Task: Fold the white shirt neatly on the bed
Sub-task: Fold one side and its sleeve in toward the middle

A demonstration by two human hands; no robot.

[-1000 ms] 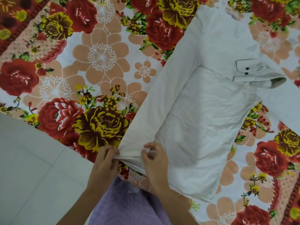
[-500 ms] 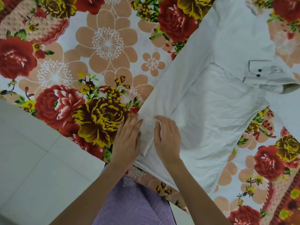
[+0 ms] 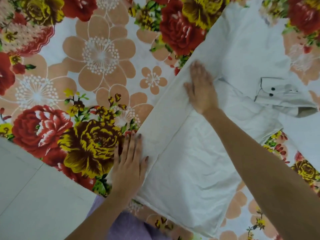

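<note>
The white shirt lies flat on the floral bed sheet, running from the near edge to the far right. Its left side is folded inward in a long strip. A sleeve cuff with two dark buttons lies across the shirt at the right. My left hand rests flat, fingers spread, on the near end of the folded strip. My right hand presses flat on the strip farther up, arm stretched over the shirt body. Neither hand grips cloth.
The bed's near edge runs diagonally at the lower left, with pale floor tiles beyond it. My purple garment shows at the bottom, against the bed edge.
Both hands let go of the hem and flattened on the folded strip. My right hand slid far up along the fold, while my left stayed near the bottom.
</note>
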